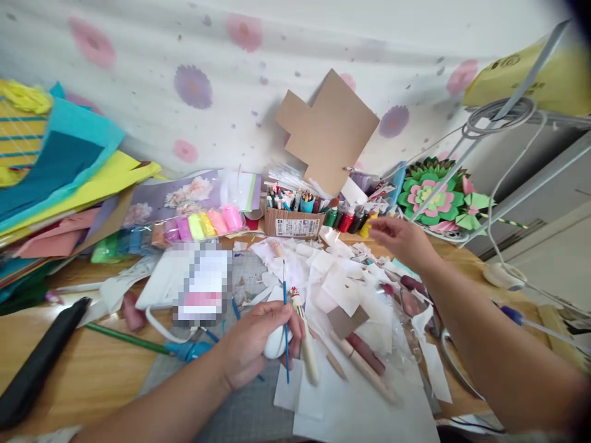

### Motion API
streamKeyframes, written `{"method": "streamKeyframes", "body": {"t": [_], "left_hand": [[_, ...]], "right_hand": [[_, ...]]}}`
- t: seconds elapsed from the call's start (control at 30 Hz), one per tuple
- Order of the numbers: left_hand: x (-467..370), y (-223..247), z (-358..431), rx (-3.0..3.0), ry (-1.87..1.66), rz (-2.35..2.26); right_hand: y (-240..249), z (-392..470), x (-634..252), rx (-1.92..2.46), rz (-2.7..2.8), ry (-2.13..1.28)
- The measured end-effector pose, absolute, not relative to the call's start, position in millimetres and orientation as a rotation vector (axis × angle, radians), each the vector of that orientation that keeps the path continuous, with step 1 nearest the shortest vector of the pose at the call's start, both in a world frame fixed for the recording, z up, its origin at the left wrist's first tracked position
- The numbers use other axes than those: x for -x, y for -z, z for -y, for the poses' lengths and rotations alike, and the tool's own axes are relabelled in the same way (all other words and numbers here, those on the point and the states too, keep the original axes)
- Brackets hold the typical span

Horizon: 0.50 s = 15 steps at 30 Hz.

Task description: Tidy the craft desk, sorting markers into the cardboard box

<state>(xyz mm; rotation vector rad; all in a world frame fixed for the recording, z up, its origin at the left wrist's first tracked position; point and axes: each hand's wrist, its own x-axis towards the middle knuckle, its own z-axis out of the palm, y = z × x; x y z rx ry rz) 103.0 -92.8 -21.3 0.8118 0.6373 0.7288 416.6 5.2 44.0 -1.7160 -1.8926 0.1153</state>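
My left hand [263, 335] is closed in the middle foreground. A thin blue paintbrush [285, 326] stands nearly upright between its thumb and fingers, bristles up. A smooth white rounded lump [276, 343] sits in the same palm, partly covered by the fingers. Just right of that hand lies a cream multicolour pen [308, 354] with a small figure on top. My right hand [399, 241] is stretched out to the back right, slightly blurred, fingers loosely bent apart. Nearest its fingertips is a yellow paint bottle [367, 225]; whether they touch, I cannot tell.
White paper scraps [339, 280] cover the middle of the table. Behind them stand a cardboard box of pens [295, 223] and a red paint bottle [346, 220]. A blurred-out phone-like screen [204, 286], a black case [41, 363] and coloured clay packs [198, 226] lie leftward.
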Motion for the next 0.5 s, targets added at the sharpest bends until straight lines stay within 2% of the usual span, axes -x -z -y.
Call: {"method": "streamKeyframes", "body": {"t": [0.1, 0.27, 0.4, 0.5], "left_hand": [[-106, 22, 95, -0.844, -0.632, -0.633], [-121, 23, 113, -1.059, -0.306, -0.615], [-128, 8, 134, -1.187, -0.145, -0.631], [-118, -8, 127, -1.635, -0.127, -0.759]], "right_hand": [[-36, 72, -383, 1.383, 2.189, -0.316], [-15, 148, -337, 1.032, 2.574, -0.304], [-9, 160, -335, 1.036, 2.472, -0.31], [-4, 161, -364, 1.208, 2.213, -0.194]]}}
